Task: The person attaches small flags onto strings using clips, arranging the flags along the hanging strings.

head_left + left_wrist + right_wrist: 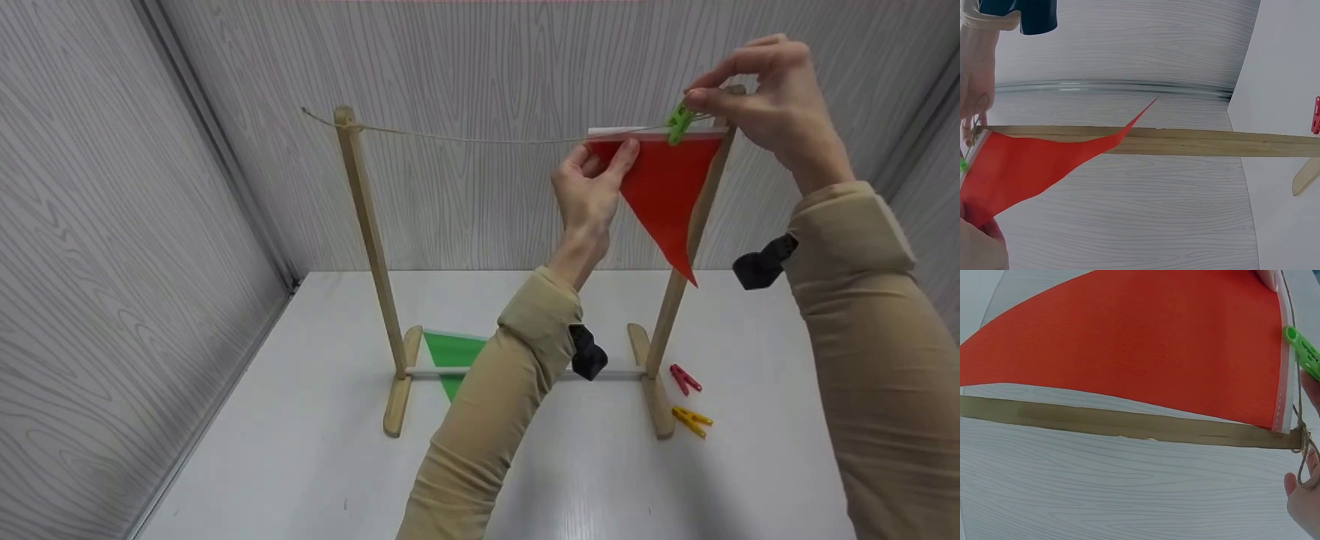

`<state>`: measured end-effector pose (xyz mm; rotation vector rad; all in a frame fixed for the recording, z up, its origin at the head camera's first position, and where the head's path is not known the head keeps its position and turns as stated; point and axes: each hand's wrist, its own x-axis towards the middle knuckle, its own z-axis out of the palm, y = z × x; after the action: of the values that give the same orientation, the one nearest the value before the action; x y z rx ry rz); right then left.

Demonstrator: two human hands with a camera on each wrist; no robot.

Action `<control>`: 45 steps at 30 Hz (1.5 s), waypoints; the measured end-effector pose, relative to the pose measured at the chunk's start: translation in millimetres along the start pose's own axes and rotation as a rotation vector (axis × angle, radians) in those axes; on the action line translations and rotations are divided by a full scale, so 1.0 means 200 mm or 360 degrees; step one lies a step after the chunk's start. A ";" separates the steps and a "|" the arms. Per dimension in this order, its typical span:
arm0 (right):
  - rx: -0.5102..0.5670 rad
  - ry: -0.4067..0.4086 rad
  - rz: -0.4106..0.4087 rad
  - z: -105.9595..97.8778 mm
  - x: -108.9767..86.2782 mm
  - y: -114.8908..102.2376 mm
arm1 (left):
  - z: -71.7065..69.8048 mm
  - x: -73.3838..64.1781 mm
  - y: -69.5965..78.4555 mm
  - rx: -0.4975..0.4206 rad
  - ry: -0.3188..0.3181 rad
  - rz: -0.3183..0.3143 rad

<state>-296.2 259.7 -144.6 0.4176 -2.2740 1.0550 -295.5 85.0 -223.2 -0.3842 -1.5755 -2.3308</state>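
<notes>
A red triangular pennant (667, 180) with a white top band hangs point down at the right end of a thin twine (480, 140). My left hand (592, 187) pinches the pennant's upper left corner between thumb and fingers. Above its top edge, my right hand (780, 105) pinches a green clothespin (680, 124), whose tips overlap the white band and the twine. In the right wrist view the green clothespin (1300, 349) lies across the band beside the twine, near the knot (1302, 430) on the post. The left wrist view shows the pennant (1033, 174) from its side, its tip slightly curled.
Two wooden posts (367, 247) on feet carry the twine, joined low down by a white bar (435, 371). A green pennant (452, 352) lies on the white table (300, 465), partly behind my left sleeve. Red (684, 379) and yellow clothespins (691, 421) lie by the right foot.
</notes>
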 end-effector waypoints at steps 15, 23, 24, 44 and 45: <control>-0.0005 -0.0071 -0.0024 -0.01 -0.01 0.01 | 0.01 -0.01 0.01 0.0060 -0.0028 -0.0003; -0.0059 -0.0127 0.0012 -0.03 -0.02 0.02 | 0.02 -0.01 0.01 0.0062 -0.0030 0.0003; -0.0061 -0.0134 0.0021 -0.03 -0.02 0.02 | 0.02 0.00 0.01 0.0057 -0.0031 0.0005; -0.0001 -0.0143 -0.0170 0.00 -0.04 0.05 | -0.03 0.00 -0.01 0.0000 -0.0007 0.0004; 0.0007 -0.0142 -0.0173 0.00 -0.04 0.06 | -0.03 0.00 -0.01 -0.0002 -0.0006 0.0001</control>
<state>-296.2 266.3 -156.2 0.5939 -2.2988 1.0054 -296.2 80.6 -228.0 -0.3896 -1.5757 -2.3317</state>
